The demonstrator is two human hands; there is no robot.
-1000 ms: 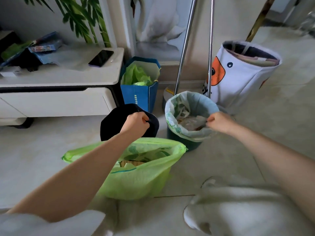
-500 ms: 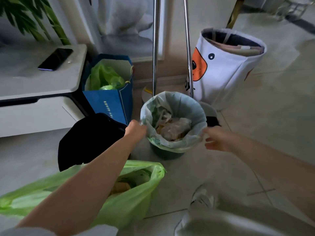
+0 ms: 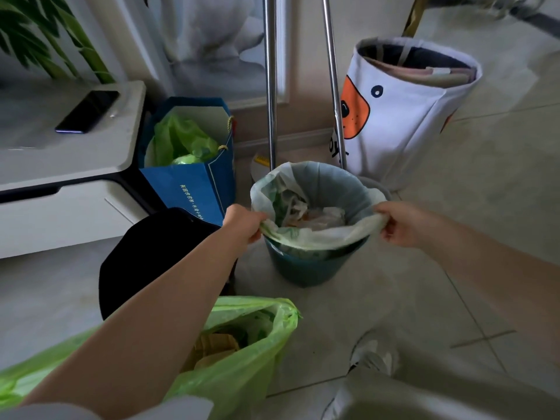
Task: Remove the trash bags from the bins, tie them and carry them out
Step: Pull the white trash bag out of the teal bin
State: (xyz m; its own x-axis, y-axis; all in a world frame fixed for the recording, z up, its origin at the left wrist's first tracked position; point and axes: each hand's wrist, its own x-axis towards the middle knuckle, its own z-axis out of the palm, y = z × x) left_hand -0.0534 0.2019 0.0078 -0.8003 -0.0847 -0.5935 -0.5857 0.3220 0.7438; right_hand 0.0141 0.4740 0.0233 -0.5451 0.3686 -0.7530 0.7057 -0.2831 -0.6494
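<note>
A small teal bin (image 3: 306, 268) stands on the tiled floor, lined with a pale translucent trash bag (image 3: 321, 183) holding crumpled paper and wrappers. My left hand (image 3: 244, 222) pinches the bag's rim on its left side. My right hand (image 3: 400, 222) grips the rim on the right. The front edge of the bag is lifted off the bin's rim. A filled green trash bag (image 3: 242, 353) lies open on the floor below my left arm. A black bin (image 3: 157, 253) stands left of the teal one.
A blue paper gift bag (image 3: 194, 189) with green plastic inside stands by a white cabinet (image 3: 60, 207) that carries a phone (image 3: 88, 110). Two metal poles (image 3: 269, 86) rise behind the teal bin. A white fabric basket (image 3: 403, 116) sits at the back right. My shoe (image 3: 369, 356) is near.
My left hand left the black bin and took the pale bag's left rim. My right hand shifted to the right rim. Both now pull the bag's edge off the bin.
</note>
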